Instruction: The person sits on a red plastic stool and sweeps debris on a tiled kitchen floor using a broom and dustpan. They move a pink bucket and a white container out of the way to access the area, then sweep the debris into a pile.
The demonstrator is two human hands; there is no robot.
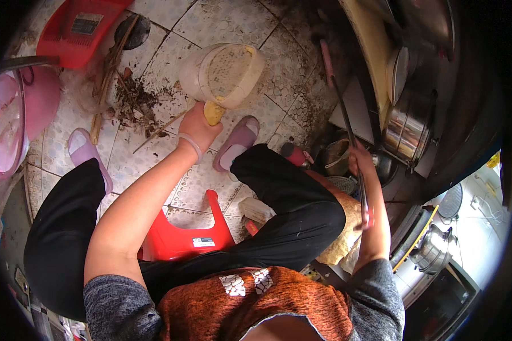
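Observation:
My left hand (pixel 200 125) grips the yellow handle (pixel 213 111) of a pale plastic dipper (pixel 228 72). Dark specks dot the dipper's surface, and it is held over the tiled floor between my feet and the far tiles. Off to the right, my right hand (pixel 360 158) is closed around a long thin dark rod (pixel 344 106). A pink-red section covers the rod's far part, and its near end passes beside my forearm. Motion blurs the rod, so its exact kind is unclear. Left of the dipper, dark debris (pixel 138 102) lies in a heap with thin sticks (pixel 106 85).
A red plastic dustpan (pixel 81 30) and a pink bucket (pixel 42 98) stand at the left. Near my legs is a red plastic stool (pixel 192 241). Steel pots (pixel 409 128) line the right side, close to my right hand. Purple slippers (pixel 239 140) are on my feet.

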